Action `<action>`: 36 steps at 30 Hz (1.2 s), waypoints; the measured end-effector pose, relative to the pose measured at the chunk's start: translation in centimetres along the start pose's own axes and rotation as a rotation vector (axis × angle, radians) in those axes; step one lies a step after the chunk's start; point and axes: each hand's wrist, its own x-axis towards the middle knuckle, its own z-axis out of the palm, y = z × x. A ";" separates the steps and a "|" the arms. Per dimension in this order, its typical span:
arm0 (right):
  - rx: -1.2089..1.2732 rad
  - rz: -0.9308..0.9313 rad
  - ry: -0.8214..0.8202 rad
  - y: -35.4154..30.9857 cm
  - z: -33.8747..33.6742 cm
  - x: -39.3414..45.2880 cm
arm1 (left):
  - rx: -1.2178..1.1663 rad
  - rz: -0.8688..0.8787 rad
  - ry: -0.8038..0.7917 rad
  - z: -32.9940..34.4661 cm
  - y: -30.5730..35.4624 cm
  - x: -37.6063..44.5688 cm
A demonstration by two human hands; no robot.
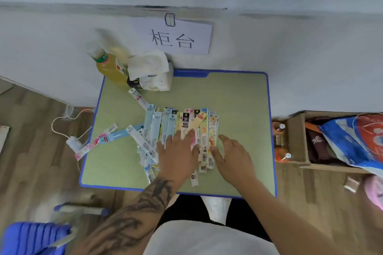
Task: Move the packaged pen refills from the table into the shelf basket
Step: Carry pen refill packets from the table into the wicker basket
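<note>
Likely some slim refill packs, fanned loose mid-tabletop, get dropped or left behind when scooped, since left hand and right hand are spread flat, nothing pinched.

Pale green counter edged in blue; under both hands, refill packets in light blue, yellow, black, pink; beyond the left hand, yellow-filled bottle, green label.
</note>
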 end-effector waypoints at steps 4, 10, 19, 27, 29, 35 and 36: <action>0.019 0.090 0.014 -2.1 2.1 1.6 | 0.038 0.053 0.056 0.5 -1.6 2.3; 0.186 0.329 -0.014 -3.6 3.6 4.4 | 0.009 0.074 0.045 1.2 -2.3 4.0; 0.362 0.440 -0.081 -2.6 3.0 5.2 | -0.152 0.037 -0.142 0.0 -2.0 4.4; 0.774 0.464 -0.025 -2.1 -0.5 0.2 | -0.586 0.077 -0.221 -2.8 -0.5 1.4; 0.855 0.479 0.012 -1.4 -1.7 -1.6 | -0.640 0.132 -0.284 -2.8 0.0 0.7; 1.125 0.560 0.355 0.5 -4.0 -8.7 | -0.676 0.301 -0.529 -2.8 3.8 -2.0; 1.176 0.557 0.400 0.8 -4.1 -9.9 | -0.674 0.346 -0.558 -3.0 4.9 -2.7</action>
